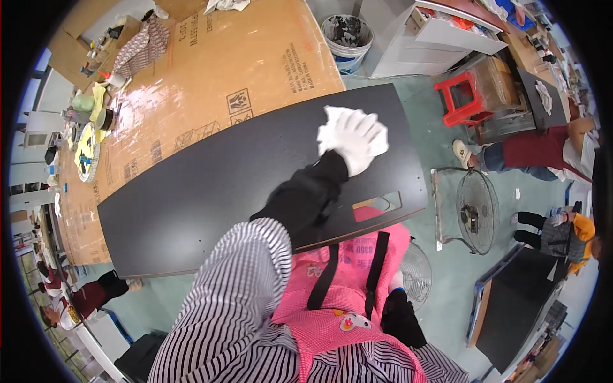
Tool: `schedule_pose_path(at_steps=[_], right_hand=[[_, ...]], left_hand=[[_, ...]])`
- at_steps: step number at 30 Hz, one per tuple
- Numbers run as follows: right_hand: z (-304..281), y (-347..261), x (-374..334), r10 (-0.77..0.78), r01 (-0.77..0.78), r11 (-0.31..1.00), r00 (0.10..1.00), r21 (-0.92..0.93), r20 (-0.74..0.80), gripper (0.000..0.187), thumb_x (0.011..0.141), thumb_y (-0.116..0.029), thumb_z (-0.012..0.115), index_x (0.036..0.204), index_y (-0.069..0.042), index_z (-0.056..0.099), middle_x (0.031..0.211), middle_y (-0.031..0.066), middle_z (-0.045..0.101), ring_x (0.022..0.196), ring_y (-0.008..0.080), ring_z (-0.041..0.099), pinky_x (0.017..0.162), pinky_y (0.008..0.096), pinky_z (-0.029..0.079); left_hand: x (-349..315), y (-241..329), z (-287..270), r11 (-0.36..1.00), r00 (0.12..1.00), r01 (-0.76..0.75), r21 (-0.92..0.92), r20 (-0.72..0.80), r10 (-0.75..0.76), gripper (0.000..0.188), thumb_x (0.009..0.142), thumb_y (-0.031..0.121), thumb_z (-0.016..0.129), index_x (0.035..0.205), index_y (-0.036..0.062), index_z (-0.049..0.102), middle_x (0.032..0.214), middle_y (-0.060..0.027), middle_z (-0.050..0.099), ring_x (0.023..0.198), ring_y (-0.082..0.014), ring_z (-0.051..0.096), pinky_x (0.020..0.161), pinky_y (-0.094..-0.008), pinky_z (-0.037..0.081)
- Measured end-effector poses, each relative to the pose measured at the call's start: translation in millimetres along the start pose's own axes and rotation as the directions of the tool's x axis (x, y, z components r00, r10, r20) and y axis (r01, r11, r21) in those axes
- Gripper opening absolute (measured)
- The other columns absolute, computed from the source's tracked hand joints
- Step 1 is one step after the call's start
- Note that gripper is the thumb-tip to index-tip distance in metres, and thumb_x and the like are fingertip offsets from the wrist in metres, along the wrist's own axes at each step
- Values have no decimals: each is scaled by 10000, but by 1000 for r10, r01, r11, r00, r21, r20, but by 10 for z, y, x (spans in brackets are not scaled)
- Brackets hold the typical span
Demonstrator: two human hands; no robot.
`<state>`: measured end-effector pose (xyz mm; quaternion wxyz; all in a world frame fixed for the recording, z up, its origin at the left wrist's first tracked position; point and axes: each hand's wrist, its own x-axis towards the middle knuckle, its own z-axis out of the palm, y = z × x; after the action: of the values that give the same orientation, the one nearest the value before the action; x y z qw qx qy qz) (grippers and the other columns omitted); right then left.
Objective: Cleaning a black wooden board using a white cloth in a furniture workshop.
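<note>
My left hand [353, 135], in a white glove, presses a white cloth [329, 135] against a dark grey board [211, 185]. Its fingers curve over the cloth, whose edges stick out on both sides of the glove. The board is long with a curved far edge, and a rectangular cutout [389, 203] opens near its right end. My left forearm, in a black sleeve cover, reaches across the board. On the right, my other arm hangs beside the pink apron [345, 262]; my right hand [397, 281] is mostly hidden by the apron's edge, so its fingers do not show.
Beyond the board lies a cardboard-covered table [255, 64] with bottles and a tray at its left. A bucket [347, 39], a red stool [461, 99] and a floor fan [476, 210] stand to the right. Another fan [415, 274] is close by. Other people are at both sides.
</note>
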<state>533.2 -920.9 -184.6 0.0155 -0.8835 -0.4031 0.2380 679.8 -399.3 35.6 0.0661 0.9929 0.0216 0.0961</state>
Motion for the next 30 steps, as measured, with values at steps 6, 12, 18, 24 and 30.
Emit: schedule_pose_path(at_steps=[6, 12, 18, 24, 30], right_hand=[[-297, 32, 399, 285, -325, 856, 946, 401, 156, 417, 945, -345, 638, 1096, 38, 703, 876, 248, 725, 874, 433, 701, 755, 471, 528], [-274, 294, 771, 250, -299, 800, 954, 520, 163, 408, 942, -350, 639, 1078, 28, 711, 834, 217, 726, 812, 397, 709, 706, 447, 529], [-990, -190, 1424, 281, -446, 522, 895, 727, 347, 374, 933, -353, 631, 1003, 5, 718, 706, 118, 664, 607, 251, 645, 569, 375, 492], [-1536, 49, 1086, 479, -672, 343, 726, 656, 494, 350, 937, -330, 607, 924, 12, 682, 618, 74, 567, 496, 201, 544, 483, 372, 429], [-2146, 361, 1414, 571, -429, -13, 738, 903, 359, 263, 1000, -313, 589, 937, -68, 659, 632, 56, 599, 436, 157, 504, 399, 316, 367]], left_hand=[[-488, -216, -214, 976, 911, -126, -179, -410, 43, 303, 795, 291, 630, 1034, 104, 632, 1119, -101, 621, 1115, -301, 584, 972, -455, 456], [-2042, -1522, -1317, 742, 763, 532, 409, 148, -629, 22, 783, 50, 641, 782, 50, 663, 783, -154, 631, 810, -327, 682, 657, -484, 555], [-3746, -2394, -962, 345, 493, 858, 380, -426, -759, 199, 931, 166, 571, 1120, 109, 598, 1120, -159, 614, 1090, -394, 595, 878, -509, 514], [-1096, -539, -786, 780, 895, 389, 490, -2, -445, 126, 784, 132, 634, 835, 32, 692, 811, -184, 670, 708, -371, 681, 633, -561, 541], [-833, 890, -329, 984, 962, -17, -176, -272, -32, 289, 815, 259, 600, 1045, 92, 654, 1088, -89, 658, 1044, -284, 622, 909, -463, 499]])
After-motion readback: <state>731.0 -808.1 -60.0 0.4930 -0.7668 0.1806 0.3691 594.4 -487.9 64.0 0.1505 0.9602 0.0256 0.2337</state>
